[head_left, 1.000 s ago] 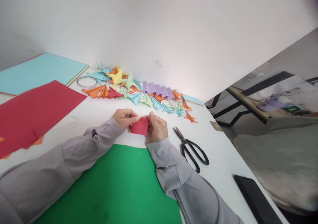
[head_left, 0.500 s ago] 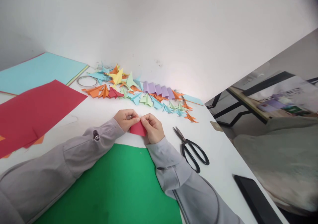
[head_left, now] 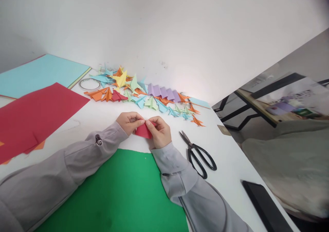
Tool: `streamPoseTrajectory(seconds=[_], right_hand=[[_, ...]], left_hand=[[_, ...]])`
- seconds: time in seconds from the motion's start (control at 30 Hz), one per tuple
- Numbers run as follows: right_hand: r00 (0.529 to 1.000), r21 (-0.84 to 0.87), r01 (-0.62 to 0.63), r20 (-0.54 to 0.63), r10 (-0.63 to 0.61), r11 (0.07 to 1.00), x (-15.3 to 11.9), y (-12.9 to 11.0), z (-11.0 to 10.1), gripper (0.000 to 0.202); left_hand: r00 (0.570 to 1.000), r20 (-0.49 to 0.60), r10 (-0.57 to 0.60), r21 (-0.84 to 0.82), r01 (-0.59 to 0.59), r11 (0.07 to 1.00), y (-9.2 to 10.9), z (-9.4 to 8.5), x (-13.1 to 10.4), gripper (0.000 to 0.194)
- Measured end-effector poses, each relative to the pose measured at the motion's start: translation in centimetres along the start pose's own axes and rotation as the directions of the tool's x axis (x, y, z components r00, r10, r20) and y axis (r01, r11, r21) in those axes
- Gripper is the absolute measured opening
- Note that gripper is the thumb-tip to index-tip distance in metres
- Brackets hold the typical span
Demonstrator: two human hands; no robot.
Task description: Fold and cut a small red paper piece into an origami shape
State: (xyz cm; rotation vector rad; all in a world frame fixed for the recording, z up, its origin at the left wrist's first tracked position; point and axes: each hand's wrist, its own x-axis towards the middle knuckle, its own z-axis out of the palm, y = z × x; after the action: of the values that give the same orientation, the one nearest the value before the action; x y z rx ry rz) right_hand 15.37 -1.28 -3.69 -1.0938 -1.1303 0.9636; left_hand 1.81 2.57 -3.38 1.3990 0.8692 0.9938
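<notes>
1. From my remote seat, the table [head_left: 226, 190] spans the view, with a green sheet [head_left: 115, 190] at the near side.
2. A red sheet [head_left: 43, 112] lies left; a blue sheet [head_left: 46, 74] lies beyond it, far left.
3. Folded papers [head_left: 151, 103] crowd the far side along the wall.
4. Scissors [head_left: 190, 145] lie right of the hands, blades slightly parted.
5. I see the left hand [head_left: 130, 121] nearly closed, thumb and fingers pinching the far edge of the red piece.
6. The right hand [head_left: 160, 132] pinches that edge too, its thumb just beside the left one.
7. The red piece [head_left: 142, 132] sits between both hands, just beyond the green sheet; I can't tell whether it touches the table.
8. I judge this as lining up or pressing a fold; the next move calls for matched edges and a firm crease.
</notes>
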Motion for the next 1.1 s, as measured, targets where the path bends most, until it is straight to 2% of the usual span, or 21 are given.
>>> streamPoseTrajectory(seconds=[0.27, 0.37, 0.47, 0.7, 0.73, 0.9, 1.0, 1.1], right_hand=[[0.993, 0.086, -0.085, -0.075, 0.091, 0.993, 0.3, 0.2, -0.1, 0.022], [0.99, 0.127, -0.077, -0.11, 0.091, 0.989, 0.4, 0.5, -0.1, 0.022], [0.992, 0.096, -0.061, -0.106, 0.071, 0.994, 0.3, 0.5, -0.1, 0.023], [0.999, -0.014, -0.054, -0.01, 0.054, 0.998, -0.4, -0.4, 0.1, 0.027], [0.998, -0.016, -0.057, -0.016, 0.057, 0.998, -0.4, -0.4, 0.2, 0.028], [0.996, 0.048, -0.081, -0.019, 0.082, 0.996, -0.4, -0.4, 0.1, 0.032], [0.995, 0.061, -0.097, 0.001, 0.097, 0.993, -0.3, -0.4, 0.1, 0.038], [0.994, -0.013, -0.1, 0.039, 0.101, 0.995, -0.4, -0.4, 0.2, 0.043]], left_hand=[[0.999, 0.001, -0.035, -0.002, 0.035, 0.999, 0.2, 0.0, 0.1, 0.017], [0.999, -0.048, -0.02, -0.033, 0.018, 0.999, 0.3, 0.0, 0.1, 0.016], [0.994, -0.106, -0.009, -0.064, 0.002, 0.998, 0.6, 0.1, 0.1, 0.018], [0.964, -0.263, -0.037, -0.1, 0.011, 0.995, 1.0, 0.5, 0.1, 0.026], [0.966, -0.256, -0.046, -0.123, 0.015, 0.992, 0.9, 0.5, 0.1, 0.026], [0.996, -0.076, -0.05, -0.165, 0.037, 0.986, 0.5, 0.3, 0.1, 0.021], [0.993, -0.086, -0.075, -0.155, 0.061, 0.986, 0.7, 0.3, 0.1, 0.019], [0.989, -0.099, -0.108, -0.152, 0.092, 0.984, 1.0, 0.4, 0.0, 0.023]])
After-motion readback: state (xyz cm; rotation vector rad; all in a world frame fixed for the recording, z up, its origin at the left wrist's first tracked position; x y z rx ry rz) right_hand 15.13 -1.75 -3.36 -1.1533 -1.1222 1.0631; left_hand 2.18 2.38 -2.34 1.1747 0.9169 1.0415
